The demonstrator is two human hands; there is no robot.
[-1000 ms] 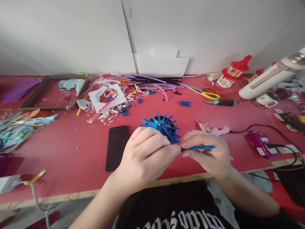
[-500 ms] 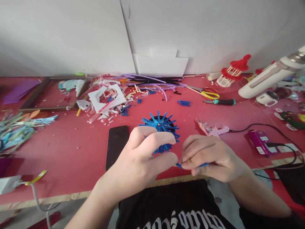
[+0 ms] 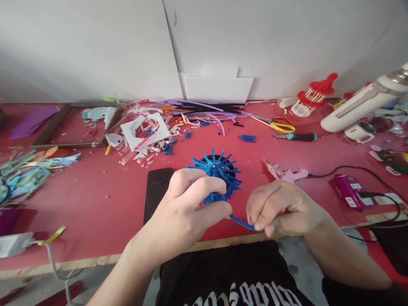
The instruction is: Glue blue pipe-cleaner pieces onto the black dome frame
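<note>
While the left hand [image 3: 193, 208], its index finger arched loosely above the thumb, had hold of one end of a thin blue fuzzy pipe-cleaner strip [image 3: 244, 223], the right hand [image 3: 280, 208], fingers curled in tightly, pinched the other end. The strip sloped across the gap between them, on the near side of a round, spiky cluster of blue fuzzy stems [image 3: 214, 166], close to the red desk [image 3: 105, 221]'s worn, pale front edge. The left hand hid part of the cluster and of a flat black phone [image 3: 156, 187] to the cluster's left. To its right, a pink glue gun [image 3: 288, 174] lay just beyond the right hand. Red surface stretched from the cluster toward short cut blue stems [image 3: 247, 138] on its far right side.
</note>
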